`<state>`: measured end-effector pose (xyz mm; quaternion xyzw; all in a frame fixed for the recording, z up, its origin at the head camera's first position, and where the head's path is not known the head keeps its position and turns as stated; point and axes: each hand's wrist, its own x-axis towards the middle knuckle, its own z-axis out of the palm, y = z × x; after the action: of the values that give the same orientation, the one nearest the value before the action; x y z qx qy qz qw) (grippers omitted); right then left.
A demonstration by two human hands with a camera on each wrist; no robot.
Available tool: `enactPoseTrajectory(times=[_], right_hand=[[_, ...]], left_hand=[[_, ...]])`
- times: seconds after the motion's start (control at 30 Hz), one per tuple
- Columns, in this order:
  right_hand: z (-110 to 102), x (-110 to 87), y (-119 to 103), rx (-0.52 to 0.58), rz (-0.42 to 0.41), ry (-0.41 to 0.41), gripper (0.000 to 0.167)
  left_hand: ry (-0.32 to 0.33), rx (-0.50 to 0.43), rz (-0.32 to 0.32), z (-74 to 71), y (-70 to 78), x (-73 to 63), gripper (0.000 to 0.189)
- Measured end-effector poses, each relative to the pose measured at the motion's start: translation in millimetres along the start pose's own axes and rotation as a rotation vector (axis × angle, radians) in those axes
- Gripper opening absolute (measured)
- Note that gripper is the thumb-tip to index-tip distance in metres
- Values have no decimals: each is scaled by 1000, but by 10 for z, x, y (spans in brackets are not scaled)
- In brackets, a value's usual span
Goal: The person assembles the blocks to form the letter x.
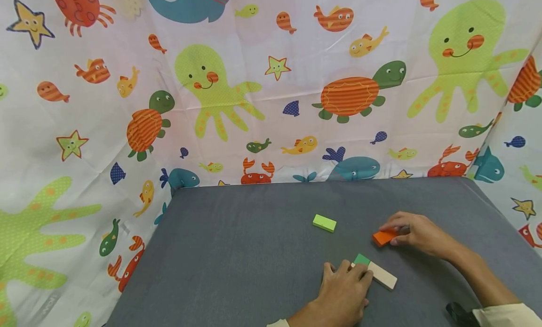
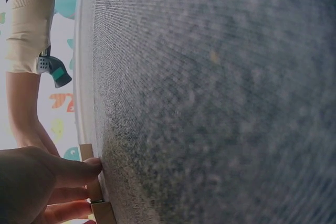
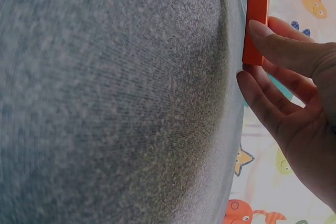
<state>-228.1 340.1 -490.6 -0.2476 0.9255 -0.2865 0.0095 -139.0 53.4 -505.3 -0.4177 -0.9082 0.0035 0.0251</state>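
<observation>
An orange block (image 1: 382, 238) lies low at the table surface on the right, pinched between the thumb and fingers of my right hand (image 1: 417, 233). The right wrist view shows the same orange block (image 3: 256, 23) with the thumb on its near face. Nearer to me, my left hand (image 1: 343, 294) pinches a pale wooden block (image 1: 383, 275), its far end extending out to the right. A green block (image 1: 362, 259) adjoins that one, partly hidden by the fingers. Below the thumb in the left wrist view, a second wood-coloured piece (image 2: 104, 212) shows.
A light green block (image 1: 324, 223) lies by itself farther back on the grey cloth-covered table (image 1: 237, 251). A sea-animal curtain (image 1: 262, 106) hangs behind the table and along its sides. A dark wrist device (image 1: 460, 314) sits at the right sleeve.
</observation>
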Motion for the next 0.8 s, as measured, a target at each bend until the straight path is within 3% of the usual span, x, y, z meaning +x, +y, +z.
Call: enactPoseTrajectory(times=[0.43, 0.8], right_hand=[[43, 21, -60, 13, -6, -25, 28], [98, 43, -112, 8, -32, -63, 29]], left_hand=[[1, 16, -7, -7, 1, 3, 54], [54, 41, -3, -15, 14, -11, 53]])
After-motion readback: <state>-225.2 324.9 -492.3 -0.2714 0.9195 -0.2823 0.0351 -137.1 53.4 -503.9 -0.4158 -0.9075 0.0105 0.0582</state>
